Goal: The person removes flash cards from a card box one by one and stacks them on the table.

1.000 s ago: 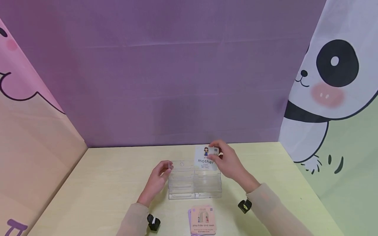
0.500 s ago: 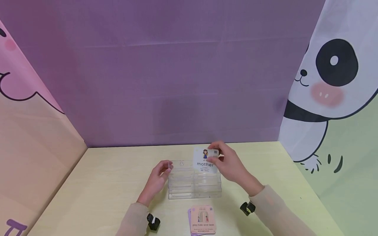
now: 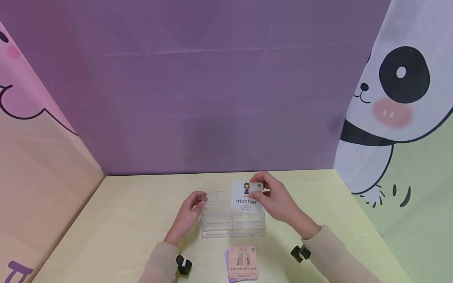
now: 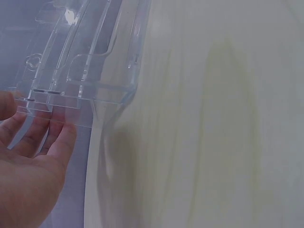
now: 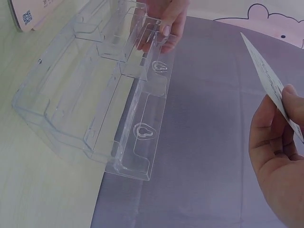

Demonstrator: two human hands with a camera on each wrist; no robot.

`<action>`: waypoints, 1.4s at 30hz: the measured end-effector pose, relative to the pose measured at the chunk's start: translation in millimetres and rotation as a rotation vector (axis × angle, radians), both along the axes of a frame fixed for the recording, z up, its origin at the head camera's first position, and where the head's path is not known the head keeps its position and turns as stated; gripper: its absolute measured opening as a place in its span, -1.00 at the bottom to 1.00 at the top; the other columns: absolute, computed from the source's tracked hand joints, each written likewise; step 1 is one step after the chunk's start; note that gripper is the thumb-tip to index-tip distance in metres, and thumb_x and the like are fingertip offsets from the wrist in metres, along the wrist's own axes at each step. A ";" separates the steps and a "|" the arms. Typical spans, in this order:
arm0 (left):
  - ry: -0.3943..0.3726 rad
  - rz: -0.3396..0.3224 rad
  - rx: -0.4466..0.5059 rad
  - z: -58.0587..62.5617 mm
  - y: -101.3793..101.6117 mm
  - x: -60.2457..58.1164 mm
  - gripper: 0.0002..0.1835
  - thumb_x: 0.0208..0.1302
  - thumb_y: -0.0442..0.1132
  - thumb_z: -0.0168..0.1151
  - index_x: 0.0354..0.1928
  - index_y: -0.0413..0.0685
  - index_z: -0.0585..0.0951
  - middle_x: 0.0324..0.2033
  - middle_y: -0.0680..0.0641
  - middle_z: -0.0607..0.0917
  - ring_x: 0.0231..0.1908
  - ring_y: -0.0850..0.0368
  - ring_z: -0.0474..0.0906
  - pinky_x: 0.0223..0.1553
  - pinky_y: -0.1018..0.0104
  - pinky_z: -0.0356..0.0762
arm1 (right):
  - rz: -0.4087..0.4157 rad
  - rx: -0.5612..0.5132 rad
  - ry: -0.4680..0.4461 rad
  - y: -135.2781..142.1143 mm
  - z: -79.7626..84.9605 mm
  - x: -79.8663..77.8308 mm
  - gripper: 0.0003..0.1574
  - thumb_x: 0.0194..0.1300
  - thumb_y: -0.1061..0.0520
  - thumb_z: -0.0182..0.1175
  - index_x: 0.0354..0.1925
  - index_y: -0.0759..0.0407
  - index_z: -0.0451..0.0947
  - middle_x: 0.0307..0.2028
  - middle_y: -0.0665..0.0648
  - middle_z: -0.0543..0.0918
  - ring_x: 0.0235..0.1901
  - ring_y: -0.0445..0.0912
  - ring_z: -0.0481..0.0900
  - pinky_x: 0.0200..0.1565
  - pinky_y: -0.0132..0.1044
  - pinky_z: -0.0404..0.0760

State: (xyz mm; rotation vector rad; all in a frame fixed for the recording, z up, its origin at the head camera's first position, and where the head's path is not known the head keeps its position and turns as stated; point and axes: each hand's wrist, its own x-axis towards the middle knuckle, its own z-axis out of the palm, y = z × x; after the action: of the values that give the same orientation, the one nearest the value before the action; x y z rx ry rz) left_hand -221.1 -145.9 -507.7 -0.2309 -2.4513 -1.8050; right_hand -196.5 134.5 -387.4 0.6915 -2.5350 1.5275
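A clear plastic tiered card holder (image 3: 217, 228) stands on the table, with stepped rows split into left and right halves. At its back left corner my left hand (image 3: 187, 214) grips the edge; in the left wrist view the thumb (image 4: 6, 105) lies on one side and the fingers behind the clear plastic. My right hand (image 3: 283, 206) pinches a white card (image 3: 238, 198) printed "mother", with a drawn figure, by its right side. From the head it overlaps the holder's right half. In the right wrist view the card (image 5: 263, 69) is tilted and apart from the holder (image 5: 61, 111).
A small stack of cards (image 3: 243, 261) lies in front of the holder, a pink "play hide-and-seek" card on top and a purple one sticking out beneath. A purple backdrop (image 3: 219, 98) rises behind the pale table (image 3: 141, 220). Printed side panels flank it.
My right hand has lowered the "mother" card slightly, towards the holder's rows and a bit nearer to me. My left hand stays at the holder's corner.
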 end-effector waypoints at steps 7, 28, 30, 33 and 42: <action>-0.008 -0.003 0.003 1.2 0.5 0.4 -0.70 0.39 -0.34 0.07 0.12 -0.16 0.46 0.03 -0.11 0.58 0.12 -0.01 0.46 0.23 0.02 0.36 | 0.024 -0.030 -0.033 2.5 3.2 6.5 -0.60 0.20 0.30 0.29 -0.04 0.04 0.43 -0.15 0.06 0.56 -0.26 -0.06 0.58 -0.27 -0.27 0.66; -0.015 -0.005 0.008 3.0 0.7 1.5 -0.69 0.39 -0.34 0.07 0.14 -0.18 0.45 0.03 -0.14 0.57 0.13 -0.03 0.45 0.24 0.02 0.33 | 0.089 -0.077 -0.138 3.1 -12.8 19.6 -0.60 0.21 0.31 0.26 -0.03 0.08 0.40 -0.13 0.14 0.56 -0.28 -0.02 0.62 -0.27 -0.27 0.68; -0.011 -0.008 0.007 2.4 0.4 1.3 -0.69 0.39 -0.35 0.06 0.14 -0.18 0.45 0.04 -0.14 0.57 0.13 -0.03 0.45 0.25 0.01 0.32 | 0.093 -0.084 -0.144 3.0 -14.3 20.8 -0.60 0.21 0.31 0.27 -0.03 0.08 0.40 -0.12 0.14 0.56 -0.29 -0.03 0.62 -0.27 -0.27 0.68; -0.003 -0.007 0.001 1.4 0.2 1.0 -0.69 0.40 -0.36 0.04 0.15 -0.18 0.45 0.03 -0.12 0.57 0.13 -0.03 0.45 0.24 -0.01 0.33 | 0.101 -0.100 -0.145 2.8 -16.3 22.2 -0.61 0.21 0.31 0.27 -0.03 0.10 0.40 -0.13 0.16 0.56 -0.29 -0.02 0.63 -0.27 -0.27 0.68; -0.007 -0.024 0.006 2.0 0.7 1.9 -0.70 0.41 -0.32 0.03 0.15 -0.16 0.44 0.05 -0.15 0.56 0.14 -0.02 0.44 0.22 0.01 0.36 | 0.112 -0.120 -0.172 2.2 -22.8 24.0 -0.62 0.22 0.26 0.28 -0.03 0.10 0.40 -0.13 0.18 0.55 -0.26 0.04 0.61 -0.27 -0.25 0.68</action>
State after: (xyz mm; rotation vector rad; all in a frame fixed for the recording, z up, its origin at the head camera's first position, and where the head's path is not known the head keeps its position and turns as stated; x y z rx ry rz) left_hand -219.3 -145.2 -505.8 -0.2548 -2.4575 -1.8253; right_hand -172.5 136.7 -410.2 0.7262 -2.5350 1.8345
